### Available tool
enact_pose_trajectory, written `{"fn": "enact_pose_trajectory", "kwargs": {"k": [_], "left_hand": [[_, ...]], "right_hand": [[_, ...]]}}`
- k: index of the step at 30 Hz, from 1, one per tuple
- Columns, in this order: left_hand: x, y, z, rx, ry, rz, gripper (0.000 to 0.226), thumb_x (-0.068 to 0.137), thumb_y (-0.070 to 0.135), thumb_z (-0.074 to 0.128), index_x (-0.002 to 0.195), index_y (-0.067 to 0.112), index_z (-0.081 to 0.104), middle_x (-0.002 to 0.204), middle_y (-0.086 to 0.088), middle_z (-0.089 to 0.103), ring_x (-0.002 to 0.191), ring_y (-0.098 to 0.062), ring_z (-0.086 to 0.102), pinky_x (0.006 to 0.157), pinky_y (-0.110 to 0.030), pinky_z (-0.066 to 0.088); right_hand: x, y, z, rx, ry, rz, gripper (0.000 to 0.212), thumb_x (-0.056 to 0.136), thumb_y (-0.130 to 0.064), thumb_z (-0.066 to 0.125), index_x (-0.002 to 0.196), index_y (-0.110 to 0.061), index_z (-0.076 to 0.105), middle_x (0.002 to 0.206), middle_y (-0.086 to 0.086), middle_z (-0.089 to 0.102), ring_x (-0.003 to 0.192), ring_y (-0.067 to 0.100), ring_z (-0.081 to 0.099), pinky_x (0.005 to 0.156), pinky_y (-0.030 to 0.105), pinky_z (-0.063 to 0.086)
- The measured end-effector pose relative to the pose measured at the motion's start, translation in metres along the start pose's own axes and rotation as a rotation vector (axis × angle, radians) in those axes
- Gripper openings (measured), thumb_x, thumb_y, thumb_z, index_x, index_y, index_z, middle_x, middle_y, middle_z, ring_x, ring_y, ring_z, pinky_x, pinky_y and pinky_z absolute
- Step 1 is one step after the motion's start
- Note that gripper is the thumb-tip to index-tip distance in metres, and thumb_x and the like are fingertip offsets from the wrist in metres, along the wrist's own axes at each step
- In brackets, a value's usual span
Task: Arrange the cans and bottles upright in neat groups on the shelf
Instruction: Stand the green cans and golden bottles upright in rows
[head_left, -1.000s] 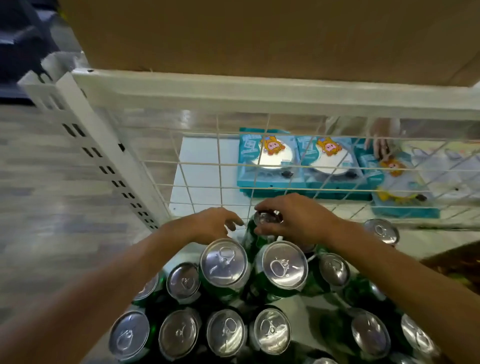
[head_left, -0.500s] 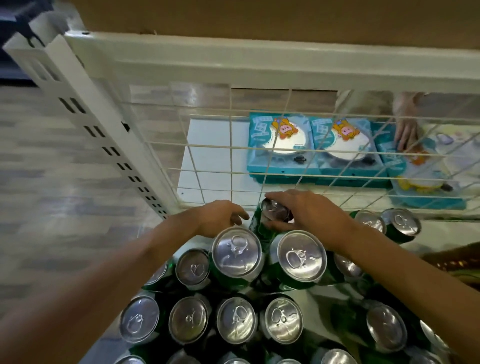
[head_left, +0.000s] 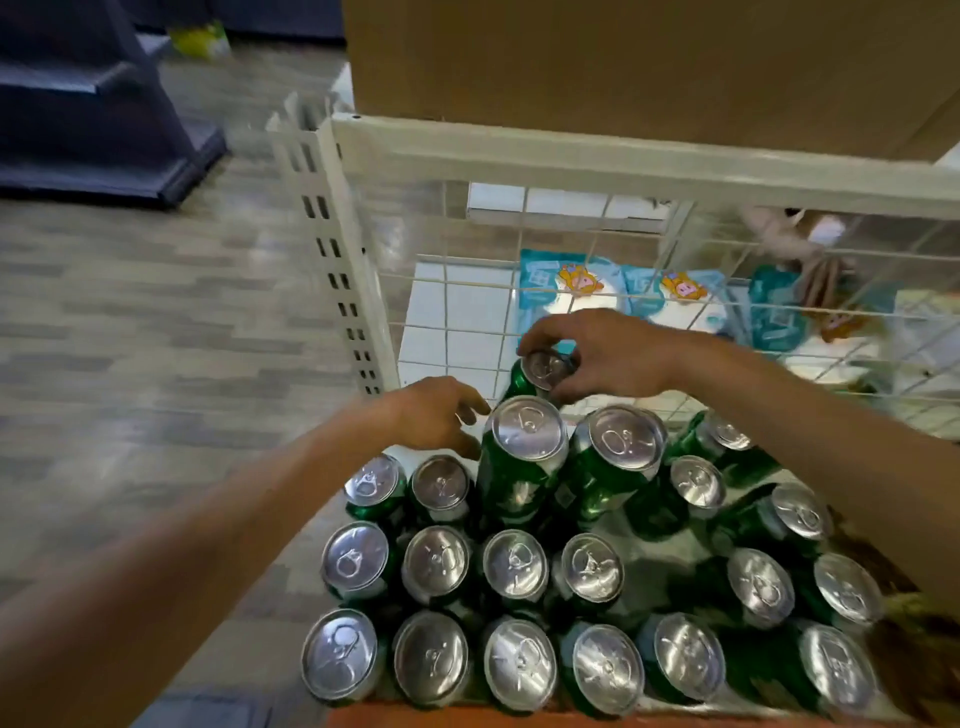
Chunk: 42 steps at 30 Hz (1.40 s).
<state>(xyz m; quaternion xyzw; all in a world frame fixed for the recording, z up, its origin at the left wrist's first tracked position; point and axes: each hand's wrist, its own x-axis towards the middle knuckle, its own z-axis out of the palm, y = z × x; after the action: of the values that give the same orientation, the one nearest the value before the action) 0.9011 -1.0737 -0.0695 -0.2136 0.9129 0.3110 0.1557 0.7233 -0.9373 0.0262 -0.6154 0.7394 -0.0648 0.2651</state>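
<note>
Right hand (head_left: 608, 358) fingers pinch the green can (head_left: 543, 370) top at twelve o'clock among the cans. Left hand (head_left: 436, 415) fingers curl loosely, empty, at its eight o'clock.

2 bare forearms reach forward, closing in from the lower corners. The right hand (head_left: 602, 358) arches palm-down, its fingers (head_left: 545, 328) and thumb curled round the rim of a green can with a silver lid (head_left: 543, 368). The left hand (head_left: 434, 415) sits lower and nearer, loosely curled, gripping nothing visible.

Green cans (head_left: 521, 478), silver tops; white wire shelf (head_left: 613, 169)
</note>
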Motion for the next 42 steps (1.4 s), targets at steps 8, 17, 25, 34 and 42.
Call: {"fn": "enact_pose_trajectory", "kwargs": {"k": [8, 17, 25, 34, 42], "left_hand": [[-0.08, -0.016, -0.027, -0.164, 0.281, -0.06, 0.052, 0.088, 0.024, 0.073, 0.134, 0.007, 0.057, 0.122, -0.01, 0.065, 0.108, -0.025, 0.063, 0.098, -0.035, 0.049], [-0.122, -0.022, -0.009, -0.285, 0.27, 0.02, 0.047, 0.085, 0.01, 0.074, 0.13, 0.005, 0.059, 0.109, -0.005, 0.068, 0.099, -0.02, 0.066, 0.094, -0.036, 0.054], [-0.119, -0.015, 0.009, -0.276, 0.259, 0.041, 0.046, 0.081, 0.016, 0.079, 0.123, 0.009, 0.064, 0.104, -0.001, 0.072, 0.092, -0.018, 0.07, 0.089, -0.038, 0.057], [-0.114, -0.015, 0.009, -0.236, 0.284, 0.023, 0.049, 0.077, 0.02, 0.082, 0.123, 0.013, 0.065, 0.098, 0.006, 0.068, 0.092, -0.016, 0.067, 0.085, -0.031, 0.056], [-0.113, -0.019, 0.011, -0.269, 0.253, 0.047, 0.053, 0.077, 0.019, 0.083, 0.126, 0.013, 0.063, 0.117, -0.001, 0.069, 0.107, -0.016, 0.065, 0.101, -0.039, 0.05]], "right_hand": [[-0.008, -0.102, -0.033, -0.04, -0.008, -0.057, 0.059, 0.082, -0.018, 0.077, 0.135, -0.023, 0.05, 0.125, -0.007, 0.052, 0.098, 0.005, 0.054, 0.076, 0.011, 0.038], [-0.023, -0.151, -0.01, -0.209, -0.093, -0.095, 0.059, 0.08, -0.014, 0.078, 0.131, -0.032, 0.054, 0.125, -0.008, 0.056, 0.106, 0.014, 0.059, 0.092, 0.033, 0.049], [-0.033, -0.149, 0.005, -0.351, -0.096, -0.123, 0.058, 0.081, -0.012, 0.075, 0.132, -0.031, 0.055, 0.131, -0.009, 0.056, 0.105, 0.007, 0.051, 0.086, 0.025, 0.041], [-0.031, -0.146, 0.012, -0.398, -0.077, -0.136, 0.056, 0.084, -0.011, 0.071, 0.135, -0.026, 0.052, 0.131, -0.002, 0.051, 0.117, 0.018, 0.049, 0.096, 0.034, 0.044], [-0.032, -0.147, 0.016, -0.356, -0.093, -0.092, 0.058, 0.083, -0.012, 0.072, 0.134, -0.029, 0.05, 0.129, -0.001, 0.047, 0.117, 0.02, 0.05, 0.097, 0.04, 0.048]]}}
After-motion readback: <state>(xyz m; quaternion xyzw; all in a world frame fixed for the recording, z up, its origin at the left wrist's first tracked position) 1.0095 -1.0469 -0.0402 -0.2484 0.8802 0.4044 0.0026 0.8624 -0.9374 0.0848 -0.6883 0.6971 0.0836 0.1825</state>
